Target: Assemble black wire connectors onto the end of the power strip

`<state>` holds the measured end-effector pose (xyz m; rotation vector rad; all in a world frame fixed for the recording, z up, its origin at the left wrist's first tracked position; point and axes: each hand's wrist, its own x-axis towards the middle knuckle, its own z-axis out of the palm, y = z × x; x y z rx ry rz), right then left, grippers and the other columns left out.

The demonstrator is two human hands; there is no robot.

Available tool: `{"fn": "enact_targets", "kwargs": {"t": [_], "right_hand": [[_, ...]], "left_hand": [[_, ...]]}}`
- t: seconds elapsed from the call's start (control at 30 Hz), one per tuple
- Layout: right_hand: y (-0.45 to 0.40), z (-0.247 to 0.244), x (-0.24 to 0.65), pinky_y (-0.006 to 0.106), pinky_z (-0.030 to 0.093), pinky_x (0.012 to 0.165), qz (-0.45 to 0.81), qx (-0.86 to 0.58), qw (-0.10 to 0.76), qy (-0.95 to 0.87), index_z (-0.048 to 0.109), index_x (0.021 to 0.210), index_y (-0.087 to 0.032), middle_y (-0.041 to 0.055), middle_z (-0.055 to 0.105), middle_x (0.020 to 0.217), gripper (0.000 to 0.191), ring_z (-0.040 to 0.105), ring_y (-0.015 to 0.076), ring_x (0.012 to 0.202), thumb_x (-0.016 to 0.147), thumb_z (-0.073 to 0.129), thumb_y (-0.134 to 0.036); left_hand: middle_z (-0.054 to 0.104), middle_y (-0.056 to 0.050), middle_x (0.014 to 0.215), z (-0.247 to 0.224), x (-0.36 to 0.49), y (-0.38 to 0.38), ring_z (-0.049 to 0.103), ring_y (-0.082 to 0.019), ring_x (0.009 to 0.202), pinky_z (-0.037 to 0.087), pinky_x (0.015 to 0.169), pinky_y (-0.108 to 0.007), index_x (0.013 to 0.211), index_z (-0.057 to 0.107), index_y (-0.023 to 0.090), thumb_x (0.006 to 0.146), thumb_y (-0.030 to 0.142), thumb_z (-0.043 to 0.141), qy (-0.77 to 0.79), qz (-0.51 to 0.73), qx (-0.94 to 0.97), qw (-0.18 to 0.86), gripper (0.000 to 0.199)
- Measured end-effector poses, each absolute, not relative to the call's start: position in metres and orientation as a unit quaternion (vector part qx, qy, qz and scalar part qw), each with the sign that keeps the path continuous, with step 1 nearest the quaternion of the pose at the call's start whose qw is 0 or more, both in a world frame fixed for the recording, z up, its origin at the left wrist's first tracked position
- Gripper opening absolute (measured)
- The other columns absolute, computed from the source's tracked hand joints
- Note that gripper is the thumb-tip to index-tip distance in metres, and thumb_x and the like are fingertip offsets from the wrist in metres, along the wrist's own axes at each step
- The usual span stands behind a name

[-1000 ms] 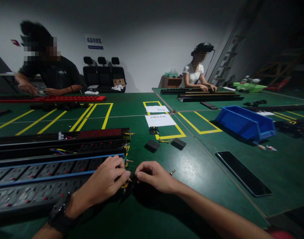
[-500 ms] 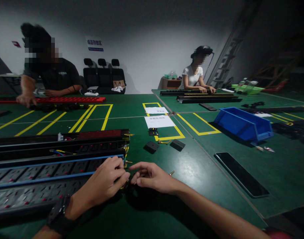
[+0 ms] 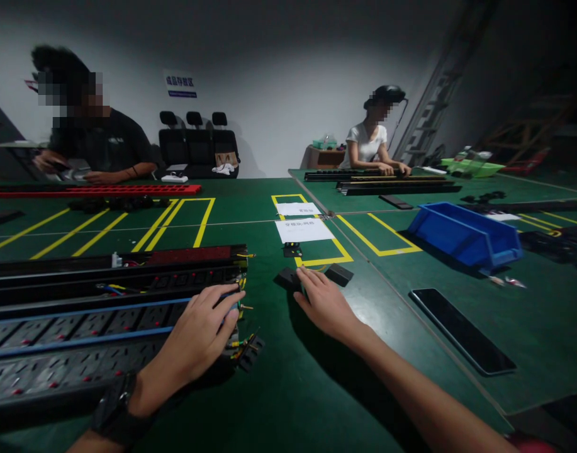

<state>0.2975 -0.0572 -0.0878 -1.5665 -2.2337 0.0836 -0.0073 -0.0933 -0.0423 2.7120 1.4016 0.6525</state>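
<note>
My left hand lies over the right end of a blue-edged power strip, fingers stretched out and a little apart. In front of it is a grey power strip with sockets and red parts. A small black end piece hangs off the strip ends beside yellow and green wires. My right hand is open, its fingertips at the edge of a black block; whether they touch it I cannot tell. A second black block lies just right of the fingers.
Behind the strips lie more black channels with loose wires. A phone and a blue bin are on the right. White papers lie on the green table ahead. Two people work across the table.
My right hand has moved away from the strip ends, forward and right to the black block. The black end piece has come into view. My left hand has shifted slightly, fingers straighter.
</note>
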Motion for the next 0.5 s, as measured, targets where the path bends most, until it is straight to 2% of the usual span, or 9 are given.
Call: {"fn": "enact_targets", "kwargs": {"t": [0.13,0.2,0.3,0.37,0.5], "right_hand": [[-0.063,-0.085,0.288,0.055,0.046,0.112,0.071,-0.536,0.192,-0.819,0.068,0.139,-0.016,0.0195,0.066,0.148,0.038,0.058,0.0379,0.138,0.105,0.056,-0.028],[-0.066,-0.079,0.285,0.051,0.048,0.105,0.076,-0.524,0.207,-0.823,0.075,0.123,-0.02,0.0171,0.074,0.134,0.028,0.064,0.036,0.126,0.107,0.054,-0.031],[-0.069,-0.075,0.284,0.044,0.049,0.09,0.069,-0.528,0.231,-0.814,0.078,0.107,-0.023,0.0138,0.078,0.108,0.029,0.066,0.0323,0.105,0.108,0.053,-0.038],[-0.07,-0.077,0.284,0.041,0.048,0.082,0.08,-0.543,0.242,-0.8,0.078,0.111,-0.024,0.0131,0.077,0.096,0.031,0.066,0.0302,0.093,0.107,0.053,-0.041],[-0.069,-0.087,0.282,0.037,0.046,0.071,0.125,-0.559,0.245,-0.782,0.079,0.122,-0.023,0.0144,0.079,0.094,0.035,0.069,0.0299,0.084,0.106,0.055,-0.043]], "left_hand": [[0.07,-0.012,0.14,-0.043,-0.007,-0.093,0.059,-0.029,0.133,0.052,0.109,-0.052,0.14,0.067,0.02,0.11,0.034,0.04,0.446,0.188,0.875,0.011,0.042],[0.07,-0.012,0.14,-0.042,-0.006,-0.093,0.06,-0.03,0.133,0.052,0.108,-0.054,0.138,0.068,0.02,0.109,0.034,0.042,0.446,0.184,0.876,0.011,0.042],[0.069,-0.014,0.139,-0.041,-0.006,-0.093,0.06,-0.032,0.131,0.053,0.107,-0.055,0.136,0.07,0.02,0.108,0.035,0.043,0.457,0.187,0.869,0.008,0.041],[0.069,-0.014,0.135,-0.04,-0.005,-0.094,0.062,-0.032,0.127,0.054,0.105,-0.055,0.133,0.072,0.02,0.107,0.035,0.044,0.468,0.187,0.863,0.01,0.041],[0.07,-0.014,0.131,-0.038,-0.004,-0.095,0.063,-0.032,0.124,0.054,0.103,-0.054,0.128,0.074,0.019,0.106,0.034,0.045,0.471,0.181,0.863,0.017,0.039]]}}
